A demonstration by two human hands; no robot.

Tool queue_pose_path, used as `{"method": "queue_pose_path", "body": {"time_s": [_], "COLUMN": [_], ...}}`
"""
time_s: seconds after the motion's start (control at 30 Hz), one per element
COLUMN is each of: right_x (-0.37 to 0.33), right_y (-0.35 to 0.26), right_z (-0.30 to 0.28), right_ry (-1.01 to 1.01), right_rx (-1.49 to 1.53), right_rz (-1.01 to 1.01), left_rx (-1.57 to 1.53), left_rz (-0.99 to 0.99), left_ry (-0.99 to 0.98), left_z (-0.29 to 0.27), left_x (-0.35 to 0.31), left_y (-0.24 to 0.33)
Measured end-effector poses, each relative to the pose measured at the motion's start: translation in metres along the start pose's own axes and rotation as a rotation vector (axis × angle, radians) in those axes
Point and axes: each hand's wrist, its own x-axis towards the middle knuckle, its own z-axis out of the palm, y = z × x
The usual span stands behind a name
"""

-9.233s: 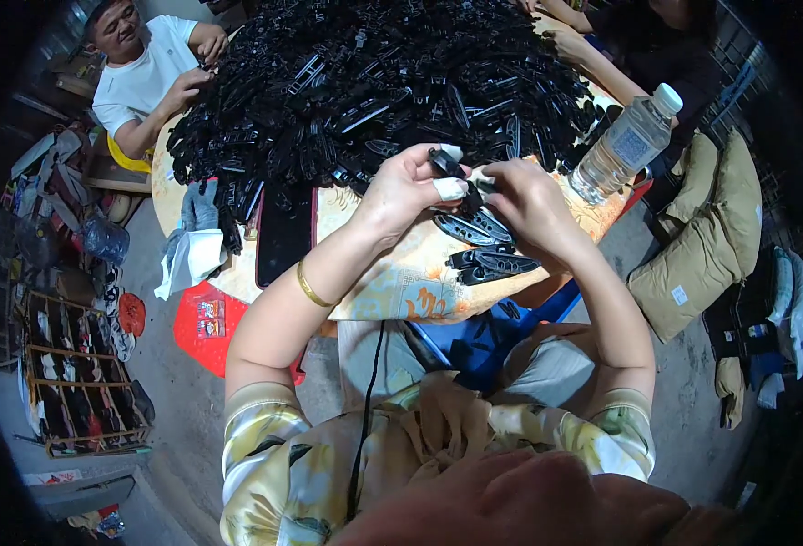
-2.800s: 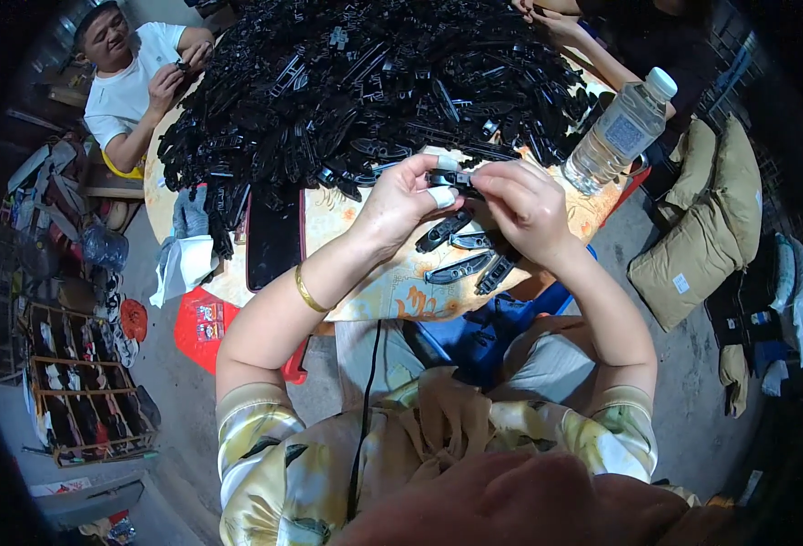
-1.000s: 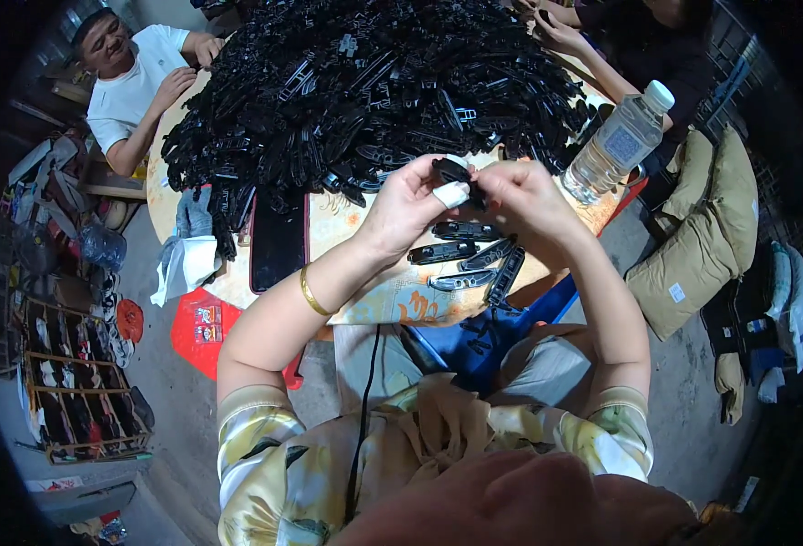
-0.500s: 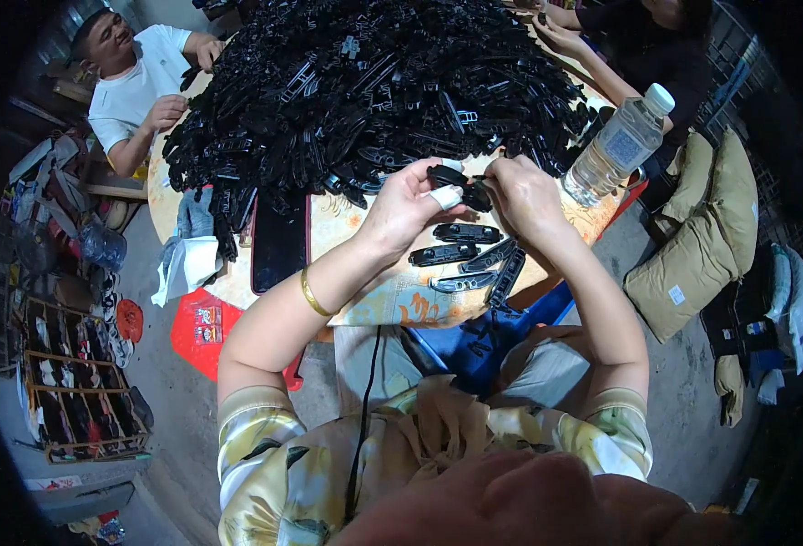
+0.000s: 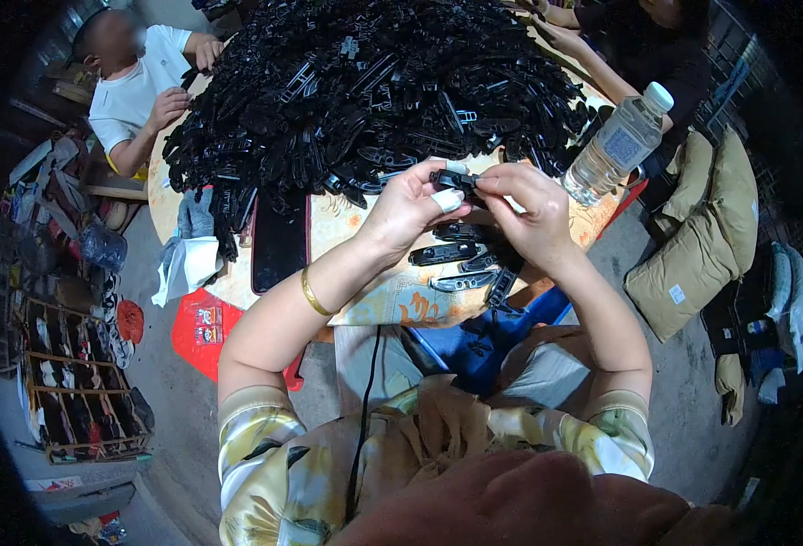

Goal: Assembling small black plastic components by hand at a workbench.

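Between thumb and fingers, my left hand (image 5: pixel 401 207) grips a small black plastic part (image 5: pixel 456 185); white wraps cover the thumb and a fingertip. My right hand (image 5: pixel 530 205) is closed in a pinch at the right end of that same part, its fingertips touching it. Below my hands, several similar long black plastic parts (image 5: pixel 449 254) lie on the patterned tabletop (image 5: pixel 365 296). One of them is partly hidden by my hands. Beyond my hands rises a large heap of black plastic parts (image 5: pixel 356 100).
A clear bottle (image 5: pixel 618 146) stands right of my hands. Left lie a dark phone-like slab (image 5: pixel 280 244), a grey glove (image 5: pixel 196 214) and white paper (image 5: pixel 187 268). A blue bin (image 5: pixel 469 350) sits below the table edge. Two people work across the table; tan sacks (image 5: pixel 692 264) stand at right.
My right hand has turned and shifted slightly right and down, its fingers now pinching the end of the part. The part in my left hand has tilted a little.
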Motion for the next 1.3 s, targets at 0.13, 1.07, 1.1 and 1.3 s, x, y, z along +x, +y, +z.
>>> {"method": "queue_pose_path", "body": {"time_s": [0.13,1.07,1.1,1.3], "right_x": [-0.001,-0.001,0.003,0.026], "right_y": [-0.005,0.026,0.031,0.056], "right_z": [-0.002,-0.003,-0.006,0.000], "right_ry": [-0.050,-0.196,-0.166,-0.119], "right_rx": [-0.150,0.153,0.000,-0.558], "right_rz": [-0.079,0.549,0.483,0.024], "left_rx": [-0.036,0.884,0.720,1.240], "left_rz": [-0.014,0.007,0.010,0.254], "left_ry": [0.015,0.074,0.052,-0.038], "left_z": [-0.003,-0.001,-0.005,0.003], "left_x": [-0.001,-0.005,-0.004,-0.010], "left_y": [-0.001,-0.001,-0.007,0.002]}}
